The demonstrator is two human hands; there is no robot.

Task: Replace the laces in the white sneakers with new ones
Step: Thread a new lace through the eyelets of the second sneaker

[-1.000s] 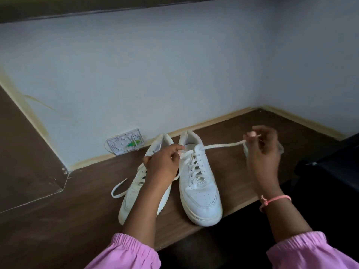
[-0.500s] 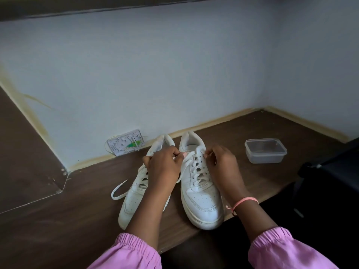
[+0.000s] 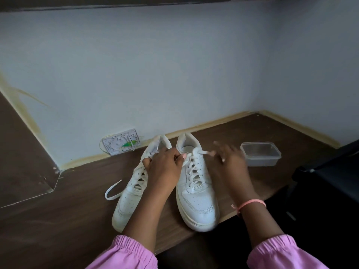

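Two white sneakers stand side by side on the brown table, toes toward me. On the right sneaker (image 3: 196, 199) a white lace (image 3: 194, 169) crosses the eyelets. My left hand (image 3: 165, 167) rests between the shoes and pinches the lace near the top left eyelets. My right hand (image 3: 228, 162), blurred by motion, is beside the shoe's collar and grips the lace end (image 3: 204, 152) at the top right eyelet. The left sneaker (image 3: 130, 199) is partly covered by my left forearm; a loose lace loop (image 3: 112, 189) trails from it onto the table.
A clear plastic container (image 3: 261, 154) sits on the table (image 3: 77, 210) right of my right hand. A white wall socket (image 3: 120, 144) is at the wall base behind the shoes. A dark object (image 3: 330, 181) lies past the table's right edge. Walls close the back and right.
My right hand pulled the lace far out to the right, came back to the shoe's collar, and now moves a little right again with the lace end. The left hand stayed put.
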